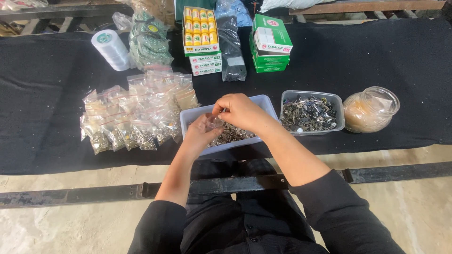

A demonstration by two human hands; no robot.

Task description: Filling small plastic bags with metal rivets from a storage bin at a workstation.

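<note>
My left hand (197, 136) holds a small clear plastic cup (214, 123) over a pale rectangular tub (263, 102) full of small metal snap fasteners (233, 134). My right hand (242, 112) hovers just above the cup, fingertips pinched together at its rim; whatever it pinches is too small to make out. Both hands are over the tub's middle. To the left lies a pile of small clear bags (132, 117) filled with the same metal pieces.
A clear tub of dark metal clips (310, 113) and a lidded round jar (372, 109) stand to the right. Thread boxes (201, 37), green boxes (270, 44), a white spool (112, 49) and bagged goods sit at the back on black cloth (42, 94).
</note>
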